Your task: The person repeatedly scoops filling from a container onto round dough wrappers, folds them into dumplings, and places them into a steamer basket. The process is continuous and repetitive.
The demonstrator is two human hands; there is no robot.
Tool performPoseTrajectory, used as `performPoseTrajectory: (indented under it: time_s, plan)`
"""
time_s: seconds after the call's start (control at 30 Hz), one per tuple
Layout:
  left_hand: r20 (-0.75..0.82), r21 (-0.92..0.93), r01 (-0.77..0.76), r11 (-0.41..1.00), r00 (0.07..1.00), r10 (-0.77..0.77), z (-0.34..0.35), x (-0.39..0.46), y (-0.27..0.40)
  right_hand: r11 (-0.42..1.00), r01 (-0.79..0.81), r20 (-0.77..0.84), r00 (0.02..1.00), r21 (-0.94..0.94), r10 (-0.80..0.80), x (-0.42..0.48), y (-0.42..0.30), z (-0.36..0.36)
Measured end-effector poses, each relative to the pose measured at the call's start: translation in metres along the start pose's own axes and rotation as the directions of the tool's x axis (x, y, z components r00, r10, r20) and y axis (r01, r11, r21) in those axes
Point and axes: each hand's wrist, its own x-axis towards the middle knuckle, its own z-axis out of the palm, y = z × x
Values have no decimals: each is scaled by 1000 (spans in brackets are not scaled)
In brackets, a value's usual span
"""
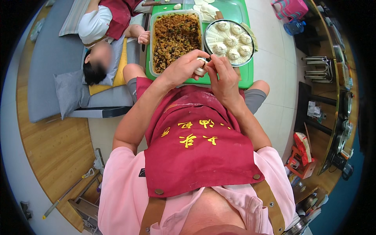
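Note:
Between my two hands is a partly pleated dough bun (200,70), with a bit of dark filling showing at its top. My left hand (184,65) cups it from below and the side. The fingertips of my right hand (223,73) pinch at its edge. Just beyond my left hand stands a clear plastic tub (151,44) of brown chopped filling (176,38). Beyond my right hand is a round steamer tray (211,36) with a woven liner, bearing several pleated buns (232,40).
The green table (248,77) carries flat dough wrappers (209,11) at its far side. At the left another person (100,26) sits on a grey sofa (50,67), one hand near the tub. Pink stools (290,8) and a blue water jug (294,27) stand at the right.

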Motion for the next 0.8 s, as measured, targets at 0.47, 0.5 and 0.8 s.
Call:
performPoseTrajectory:
  time_s: [0.47,0.5,0.8]
  plan:
    - [-10,278,-99,955,994,106,1,1,6,993,64,10,998,-95,-64,2,-4,-7]
    - [-47,327,-105,939,991,128,3,0,8,993,68,29,997,-93,-66,2,-4,-8]
    - [64,475,-209,855,977,203,0,8,17,987,136,-25,990,-85,-139,12,-5,-10]
